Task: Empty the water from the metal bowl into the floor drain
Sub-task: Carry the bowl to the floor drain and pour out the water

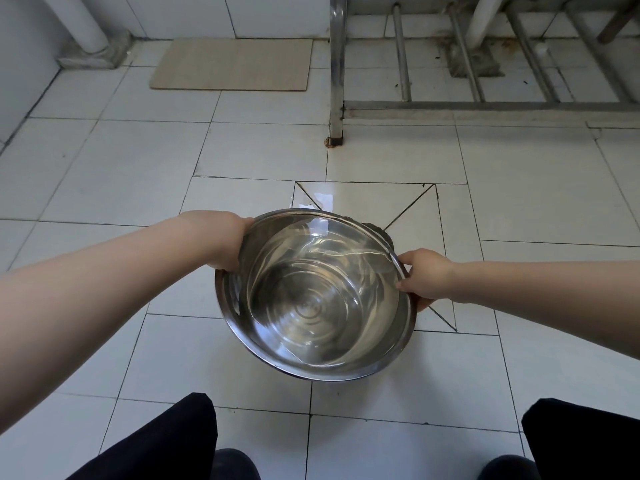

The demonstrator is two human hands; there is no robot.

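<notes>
One metal bowl point(315, 292) here, and two hands on it, one per side. The left hand point(230, 240) is wrapped around the rim on the left, fingers tucked under and mostly hidden behind the bowl. The right hand point(424, 277) pinches the rim on the right, thumb over the top edge and fingers curling below. So both hands are closed on the bowl, well apart from each other with the whole bowl between them.

The bowl is held up off the white tiled floor point(121, 161), tipped a bit so the far edge sits lower. There's clear water point(322, 303) in it, you can see ripples and the ring marks on the bottom through it.

The floor drain point(379, 232) is just behind the bowl's far right rim, only a dark sliver shows, the rest is hidden by the bowl. Four diagonal tile cuts run toward it, and there's a wet shiny patch point(322, 199) on the tile just past the bowl.

Other stuff: one beige mat point(232, 64) by the wall, one metal rack frame point(485, 105) at the top right, one white pipe point(78, 22) in the left corner. Two dark trouser legs at the bottom.
</notes>
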